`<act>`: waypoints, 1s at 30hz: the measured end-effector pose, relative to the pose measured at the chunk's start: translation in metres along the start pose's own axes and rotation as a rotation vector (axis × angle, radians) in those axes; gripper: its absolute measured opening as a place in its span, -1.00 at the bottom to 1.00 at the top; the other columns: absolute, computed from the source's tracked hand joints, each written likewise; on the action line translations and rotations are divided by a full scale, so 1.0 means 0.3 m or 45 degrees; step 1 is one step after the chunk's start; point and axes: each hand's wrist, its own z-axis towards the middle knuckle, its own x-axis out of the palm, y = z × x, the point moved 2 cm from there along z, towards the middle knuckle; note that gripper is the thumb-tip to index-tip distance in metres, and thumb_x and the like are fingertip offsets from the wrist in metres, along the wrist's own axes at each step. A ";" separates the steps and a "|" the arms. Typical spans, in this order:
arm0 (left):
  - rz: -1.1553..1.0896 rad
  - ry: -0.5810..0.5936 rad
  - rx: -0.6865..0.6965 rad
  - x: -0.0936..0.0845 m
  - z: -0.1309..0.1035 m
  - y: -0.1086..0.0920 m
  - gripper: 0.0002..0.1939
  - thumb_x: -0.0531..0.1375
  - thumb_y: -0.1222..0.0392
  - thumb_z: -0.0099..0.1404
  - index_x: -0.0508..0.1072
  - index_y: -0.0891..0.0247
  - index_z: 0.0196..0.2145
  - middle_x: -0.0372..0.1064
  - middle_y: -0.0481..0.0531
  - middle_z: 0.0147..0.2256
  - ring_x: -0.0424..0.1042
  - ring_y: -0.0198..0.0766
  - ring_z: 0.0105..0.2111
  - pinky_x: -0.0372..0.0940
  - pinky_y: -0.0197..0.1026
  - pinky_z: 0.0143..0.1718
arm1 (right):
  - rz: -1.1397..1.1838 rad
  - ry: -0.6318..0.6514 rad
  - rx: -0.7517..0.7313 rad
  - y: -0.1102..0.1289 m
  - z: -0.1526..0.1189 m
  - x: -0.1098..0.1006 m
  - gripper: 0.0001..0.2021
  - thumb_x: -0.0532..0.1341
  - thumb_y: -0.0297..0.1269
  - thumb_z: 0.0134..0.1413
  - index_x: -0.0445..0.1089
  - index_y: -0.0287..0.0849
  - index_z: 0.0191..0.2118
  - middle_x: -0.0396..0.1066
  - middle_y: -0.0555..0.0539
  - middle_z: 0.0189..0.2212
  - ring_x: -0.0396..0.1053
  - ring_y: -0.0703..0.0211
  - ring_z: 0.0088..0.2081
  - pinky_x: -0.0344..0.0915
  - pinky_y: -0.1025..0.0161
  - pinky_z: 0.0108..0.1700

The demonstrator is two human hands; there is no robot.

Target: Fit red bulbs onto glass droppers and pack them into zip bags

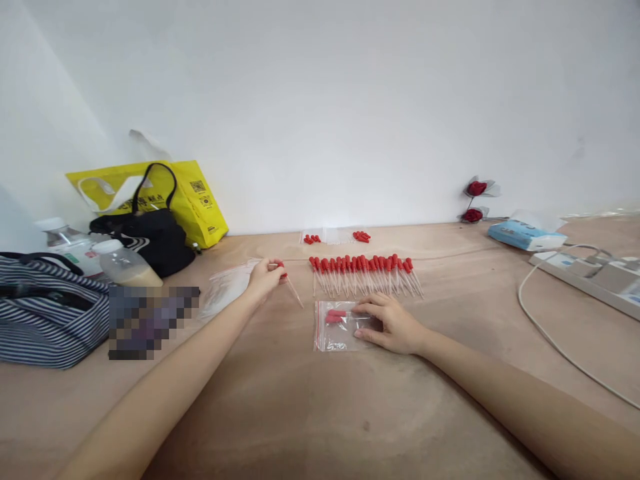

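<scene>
Pinched in my left hand (266,279) is a red-capped dropper (294,291), its clear thin tip pointing down to the right. My right hand (393,325) rests on a clear zip bag (345,341), thumb and fingers apart on its right part. Inside the bag's left part lie red caps (335,316). Behind the bag stretches a row of several red-capped droppers (367,273), tips toward me. A stack of clear bags (225,288) lies beside my left hand, partly hidden by it.
At the back are small red caps (361,236) on a clear bag (335,235). Left: a yellow bag (207,207), black bag (160,243), bottles (127,265) and striped bag (55,320). Right: a tissue pack (525,235), power strip (595,283), cable (550,345) and red roses (473,215).
</scene>
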 end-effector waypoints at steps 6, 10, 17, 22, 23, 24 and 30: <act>-0.395 -0.016 0.041 -0.043 -0.199 0.022 -0.75 0.22 0.30 -0.12 0.27 0.31 -0.41 0.25 -0.13 -0.47 0.32 -0.47 -0.51 0.34 -0.32 -0.38 | 0.003 -0.005 0.010 0.002 -0.001 0.000 -0.59 0.16 -0.05 -0.04 0.30 -0.16 -0.09 0.31 -0.16 -0.15 0.25 0.07 -0.13 0.16 0.09 -0.12; -0.546 0.000 0.037 -0.022 -0.255 0.041 -0.65 0.28 0.27 -0.22 0.29 0.31 -0.40 0.25 -0.13 -0.46 0.31 -0.45 -0.49 0.35 -0.30 -0.39 | 0.000 -0.016 -0.009 0.001 -0.002 0.001 -0.60 0.16 -0.05 -0.04 0.30 -0.15 -0.09 0.31 -0.16 -0.16 0.26 0.07 -0.14 0.16 0.08 -0.12; -0.324 0.203 0.091 0.012 -0.322 0.057 -0.67 0.30 0.16 -0.16 0.28 0.30 -0.44 0.33 -0.10 -0.48 0.38 -0.35 -0.44 0.32 -0.23 -0.32 | 0.000 -0.029 -0.016 0.002 -0.002 0.002 -0.60 0.16 -0.06 -0.04 0.30 -0.14 -0.09 0.31 -0.16 -0.17 0.27 0.08 -0.15 0.17 0.09 -0.13; 0.037 0.463 0.245 0.043 -0.355 0.059 -0.75 0.31 0.18 -0.16 0.34 0.31 -0.53 0.39 -0.04 -0.55 0.36 -0.34 -0.53 0.28 -0.29 -0.46 | -0.013 -0.031 -0.024 0.004 -0.001 0.001 -0.61 0.15 -0.05 -0.03 0.30 -0.14 -0.09 0.32 -0.16 -0.17 0.26 0.07 -0.14 0.16 0.08 -0.12; 0.067 0.478 0.260 0.050 -0.358 0.061 -0.77 0.30 0.19 -0.16 0.36 0.32 -0.54 0.39 -0.04 -0.56 0.35 -0.34 -0.55 0.27 -0.31 -0.50 | -0.015 -0.029 -0.022 0.004 -0.001 0.001 -0.61 0.14 -0.05 -0.03 0.30 -0.14 -0.09 0.32 -0.16 -0.17 0.26 0.07 -0.15 0.16 0.08 -0.12; 0.095 0.494 0.269 0.058 -0.360 0.064 -0.80 0.29 0.19 -0.14 0.38 0.32 -0.55 0.39 -0.04 -0.57 0.34 -0.35 -0.57 0.24 -0.33 -0.53 | -0.015 -0.026 -0.021 0.005 -0.001 0.000 -0.61 0.14 -0.05 -0.02 0.30 -0.14 -0.09 0.32 -0.16 -0.17 0.26 0.07 -0.15 0.16 0.08 -0.13; 0.320 0.715 0.401 0.089 -0.367 0.054 -0.87 0.18 0.19 -0.01 0.48 0.30 -0.51 0.39 -0.04 -0.56 0.27 -0.39 -0.60 0.15 -0.37 -0.58 | -0.010 -0.013 -0.019 0.006 0.000 0.000 -0.58 0.13 -0.01 -0.03 0.31 -0.15 -0.09 0.32 -0.16 -0.17 0.27 0.08 -0.15 0.16 0.09 -0.13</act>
